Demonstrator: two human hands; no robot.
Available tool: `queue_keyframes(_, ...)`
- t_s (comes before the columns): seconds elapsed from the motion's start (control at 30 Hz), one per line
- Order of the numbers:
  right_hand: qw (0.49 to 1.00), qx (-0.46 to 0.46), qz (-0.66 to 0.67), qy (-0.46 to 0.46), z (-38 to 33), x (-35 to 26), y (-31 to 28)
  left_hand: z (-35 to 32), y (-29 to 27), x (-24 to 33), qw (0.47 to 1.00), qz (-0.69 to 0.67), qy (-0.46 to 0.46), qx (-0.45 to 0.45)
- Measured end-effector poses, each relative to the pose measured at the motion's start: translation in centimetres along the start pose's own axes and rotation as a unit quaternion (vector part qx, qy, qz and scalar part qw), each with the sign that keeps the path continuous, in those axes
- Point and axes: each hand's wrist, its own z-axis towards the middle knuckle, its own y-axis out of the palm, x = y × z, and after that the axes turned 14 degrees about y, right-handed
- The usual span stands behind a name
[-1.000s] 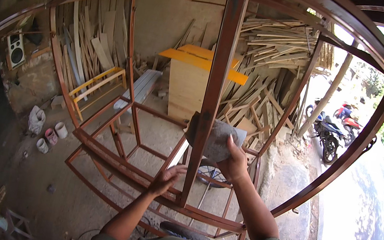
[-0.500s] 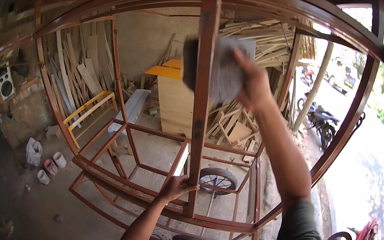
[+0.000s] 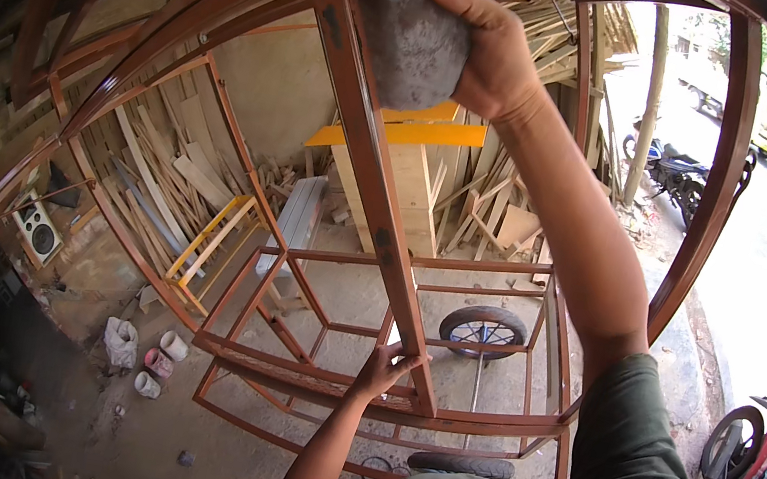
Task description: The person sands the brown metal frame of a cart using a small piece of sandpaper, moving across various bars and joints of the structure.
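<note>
Daylight from right, washed-out road (image 3: 753,276), dim left side, black rim, fisheye bending

Loudspeaker (image 3: 37,227), leaning planks (image 3: 200,184), three pails (image 3: 159,362), parked motorcycle (image 3: 676,172)

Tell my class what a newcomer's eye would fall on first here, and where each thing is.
First, the grey pad in the right grip, high at top centre, by the upper end of a brown post. Next, the bright yellow-orange board on the pale wooden box beyond that post. Then the red motorcycle at the lower right.
</note>
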Motion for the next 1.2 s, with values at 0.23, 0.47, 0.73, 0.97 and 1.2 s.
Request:
queue_keyframes(0.23, 0.987, 0.147, -0.059, 0.027, -2.9, 4.3, -1.6, -0.4, 0.5, -0.1, 0.999, -0.009, 0.008, 0.032)
queue_keyframes(0.47, 0.997, 0.039, -0.051, 0.046, 1.4, 2.8, 0.0, 0.1, 0.5, 0.0, 1.000, -0.008, 0.007, 0.014)
queue_keyframes(0.73, 0.957, 0.154, -0.244, 0.041, -9.5, 16.4, -1.4, -0.8, 0.8, -1.5, 0.996, 0.073, -0.003, 0.042)
queue_keyframes(0.97, 0.987, 0.110, -0.113, 0.039, -9.4, 18.5, -4.4, -1.2, 1.5, -2.9, 0.995, -0.065, -0.052, 0.048)
queue_keyframes(1.2, 0.967, 0.188, -0.143, 0.093, -16.6, 26.0, -6.1, -5.1, 2.7, -7.6, 0.967, -0.203, -0.054, 0.142)
